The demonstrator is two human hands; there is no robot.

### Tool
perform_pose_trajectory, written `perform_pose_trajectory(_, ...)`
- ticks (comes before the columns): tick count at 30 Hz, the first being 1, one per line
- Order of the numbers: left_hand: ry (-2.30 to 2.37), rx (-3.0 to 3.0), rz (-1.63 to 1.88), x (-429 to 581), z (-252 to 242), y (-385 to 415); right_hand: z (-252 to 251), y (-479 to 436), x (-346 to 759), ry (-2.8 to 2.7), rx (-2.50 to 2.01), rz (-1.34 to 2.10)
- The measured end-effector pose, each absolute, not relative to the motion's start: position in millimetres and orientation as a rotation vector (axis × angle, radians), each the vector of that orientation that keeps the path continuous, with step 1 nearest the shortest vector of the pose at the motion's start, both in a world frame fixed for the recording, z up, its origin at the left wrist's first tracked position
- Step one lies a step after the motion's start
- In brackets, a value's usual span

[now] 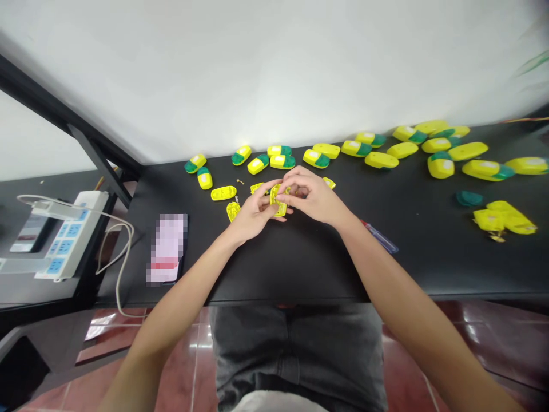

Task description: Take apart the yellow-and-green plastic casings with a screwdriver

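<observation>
My left hand (252,218) holds a small open yellow plastic casing half (281,210) above the black table. The fingers of my right hand (315,197) are pinched together over the casing's inside; whatever lies between them is too small to make out. Just left of my hands lie two more open yellow casing halves, one long (223,193) and one shorter (234,212). Close to them are a small brass-coloured piece (241,182) and a small silvery piece (236,199). Another yellow part (329,182) shows behind my right hand.
Several yellow-and-green casings (282,162) line the table (291,269) along the wall. A screwdriver (381,237) lies beside my right forearm. Loose yellow parts (506,218) and a green cover (469,198) are at right. A phone (167,249) and power strip (71,237) are at left.
</observation>
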State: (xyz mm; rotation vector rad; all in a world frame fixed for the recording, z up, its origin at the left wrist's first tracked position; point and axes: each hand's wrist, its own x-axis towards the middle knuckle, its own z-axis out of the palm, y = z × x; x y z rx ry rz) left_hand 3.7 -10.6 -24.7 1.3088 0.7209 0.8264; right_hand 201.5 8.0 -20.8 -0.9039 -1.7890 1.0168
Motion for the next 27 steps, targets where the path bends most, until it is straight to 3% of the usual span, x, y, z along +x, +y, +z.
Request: perform_pose_trajectory(27, 0.779, 1.346, 0.86, 5.6, -29.6, -12.7, -19.4, 1.1, 191.5, -1.645, -0.957, 1.208)
